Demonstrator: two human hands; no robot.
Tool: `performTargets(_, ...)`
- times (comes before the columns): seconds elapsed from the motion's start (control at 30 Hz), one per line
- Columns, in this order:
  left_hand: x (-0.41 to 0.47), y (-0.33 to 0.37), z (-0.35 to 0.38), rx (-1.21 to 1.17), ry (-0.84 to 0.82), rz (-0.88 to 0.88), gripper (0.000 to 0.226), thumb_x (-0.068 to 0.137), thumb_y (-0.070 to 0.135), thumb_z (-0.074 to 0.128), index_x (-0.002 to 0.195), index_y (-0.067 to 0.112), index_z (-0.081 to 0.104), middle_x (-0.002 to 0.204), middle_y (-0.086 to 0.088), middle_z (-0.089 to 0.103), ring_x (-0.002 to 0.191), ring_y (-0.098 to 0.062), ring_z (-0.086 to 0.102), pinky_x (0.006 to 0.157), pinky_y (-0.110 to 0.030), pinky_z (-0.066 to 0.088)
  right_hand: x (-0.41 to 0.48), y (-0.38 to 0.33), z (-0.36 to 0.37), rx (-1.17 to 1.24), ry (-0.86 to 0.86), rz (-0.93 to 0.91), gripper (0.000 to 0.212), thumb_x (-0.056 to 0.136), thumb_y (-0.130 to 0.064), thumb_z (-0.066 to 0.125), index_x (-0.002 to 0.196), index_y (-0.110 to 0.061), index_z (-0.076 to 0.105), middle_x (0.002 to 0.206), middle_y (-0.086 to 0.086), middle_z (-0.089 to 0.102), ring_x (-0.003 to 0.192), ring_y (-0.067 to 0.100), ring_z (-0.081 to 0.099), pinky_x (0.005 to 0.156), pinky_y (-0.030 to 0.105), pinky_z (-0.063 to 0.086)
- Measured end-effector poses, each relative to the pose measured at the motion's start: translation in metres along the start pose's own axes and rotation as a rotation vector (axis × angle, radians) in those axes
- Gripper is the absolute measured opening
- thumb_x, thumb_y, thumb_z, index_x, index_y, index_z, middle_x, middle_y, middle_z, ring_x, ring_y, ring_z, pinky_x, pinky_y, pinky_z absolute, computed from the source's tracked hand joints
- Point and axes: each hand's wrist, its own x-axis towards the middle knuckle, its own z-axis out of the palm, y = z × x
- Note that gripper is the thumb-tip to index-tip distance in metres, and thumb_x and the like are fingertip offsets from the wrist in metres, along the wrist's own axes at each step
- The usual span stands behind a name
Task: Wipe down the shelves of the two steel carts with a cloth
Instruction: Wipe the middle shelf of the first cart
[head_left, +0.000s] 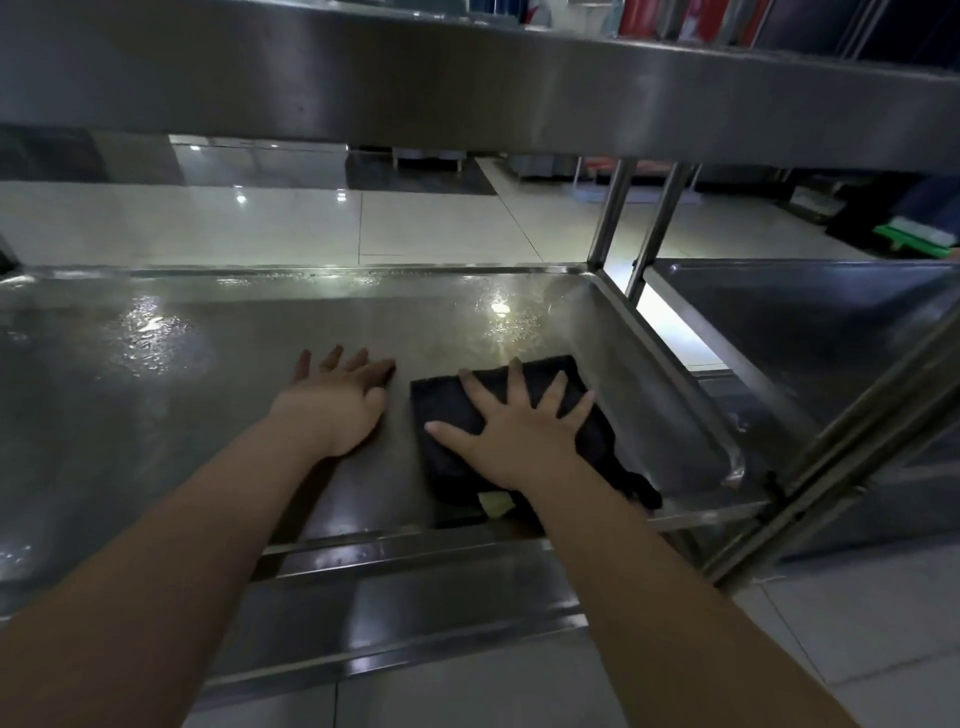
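A dark folded cloth (457, 467) lies on the right part of a steel cart's lower shelf (208, 374), which shines wet along its far side. My right hand (514, 431) presses flat on the cloth with fingers spread. To its left, my left hand (337, 400) rests flat on the bare steel, fingers apart, holding nothing. A second steel cart's shelf (810, 312) stands to the right, just past the two upright posts (660, 223).
The upper shelf (467, 88) of the near cart hangs low across the top of the view. A raised rim runs around the lower shelf. Pale floor tiles (441, 223) lie beyond. A green object (914, 239) sits on the floor at far right.
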Motion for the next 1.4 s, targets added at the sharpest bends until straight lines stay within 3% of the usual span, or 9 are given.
performTargets(0.2,0.015,0.021,0.002,-0.096,0.0,0.037,0.051,0.101,0.035,0.023,0.152,0.035,0.017,0.162,0.001,0.008,0.148,-0.023,0.006,0.119,-0.046,0.0,0.007,-0.004,-0.007,0.017,-0.006,0.023,0.081,0.072,-0.093,0.016,0.143,-0.061,-0.007,0.161,-0.003,-0.019,0.139,0.047,-0.028,0.094,0.072,-0.025)
performTargets(0.4,0.01,0.023,0.014,-0.073,0.048,0.052,0.053,0.101,0.038,0.025,0.152,0.033,0.014,0.162,0.0,0.006,0.148,-0.023,0.007,0.119,-0.043,0.004,0.005,0.011,0.004,0.032,0.003,-0.058,0.087,0.055,-0.1,0.004,0.135,-0.069,-0.009,0.16,-0.017,-0.015,0.144,0.039,-0.022,0.093,0.07,-0.028)
performTargets(0.6,0.012,0.02,0.013,-0.087,0.044,0.064,0.054,0.1,0.04,0.025,0.153,0.035,0.014,0.162,0.002,0.006,0.148,-0.021,0.007,0.119,-0.041,0.004,0.024,0.115,-0.03,0.147,-0.001,0.297,0.097,0.051,-0.101,0.019,0.14,-0.066,0.006,0.161,-0.021,-0.008,0.146,0.037,-0.018,0.102,0.072,-0.018)
performTargets(0.7,0.016,0.018,0.011,-0.112,0.019,0.072,0.054,0.1,0.039,0.026,0.152,0.035,0.013,0.162,0.003,0.005,0.148,-0.02,0.005,0.119,-0.039,0.004,0.038,0.106,-0.034,0.153,-0.009,0.396,0.099,0.052,-0.1,0.017,0.143,-0.062,0.005,0.161,-0.019,-0.008,0.144,0.043,-0.018,0.1,0.075,-0.015)
performTargets(0.77,0.017,0.016,0.011,-0.155,-0.002,0.082,0.054,0.101,0.035,0.028,0.153,0.032,0.014,0.162,0.001,0.005,0.148,-0.02,0.006,0.119,-0.035,0.005,0.051,0.065,-0.028,0.1,-0.01,0.301,0.094,0.06,-0.098,0.017,0.145,-0.059,0.003,0.162,-0.017,-0.009,0.144,0.045,-0.016,0.097,0.078,-0.015)
performTargets(0.9,0.019,0.012,0.009,-0.329,0.079,0.038,0.053,0.101,0.021,0.032,0.152,0.014,0.02,0.16,-0.008,0.018,0.147,-0.022,0.015,0.116,-0.03,0.011,0.051,-0.033,0.001,-0.02,0.023,-0.119,0.089,0.06,-0.096,0.01,0.142,-0.061,0.001,0.162,-0.018,-0.004,0.144,0.045,-0.014,0.093,0.073,-0.021)
performTargets(1.0,0.02,0.008,0.009,-0.33,0.127,-0.001,0.053,0.1,0.018,0.031,0.152,0.014,0.021,0.16,-0.008,0.016,0.148,-0.021,0.01,0.118,-0.033,0.004,0.052,-0.037,0.003,0.023,-0.007,-0.198,0.089,0.057,-0.098,0.012,0.139,-0.066,0.003,0.16,-0.022,-0.002,0.146,0.04,-0.014,0.096,0.071,-0.023)
performTargets(1.27,0.019,0.01,0.015,-0.222,0.08,-0.016,0.05,0.102,0.031,0.028,0.151,0.02,0.024,0.161,-0.004,0.01,0.148,-0.02,0.009,0.118,-0.036,0.004,0.072,0.127,-0.036,0.111,0.011,0.29,0.093,0.067,-0.095,0.022,0.149,-0.052,0.01,0.162,-0.016,0.0,0.146,0.042,-0.01,0.111,0.068,-0.005)
performTargets(1.4,0.02,0.011,0.014,-0.222,0.095,-0.024,0.049,0.101,0.03,0.03,0.15,0.022,0.028,0.161,-0.002,0.012,0.148,-0.019,0.012,0.117,-0.034,0.007,0.085,0.109,-0.037,0.108,0.009,0.41,0.093,0.066,-0.096,0.019,0.148,-0.054,0.009,0.162,-0.016,-0.004,0.144,0.046,-0.014,0.104,0.074,-0.011)
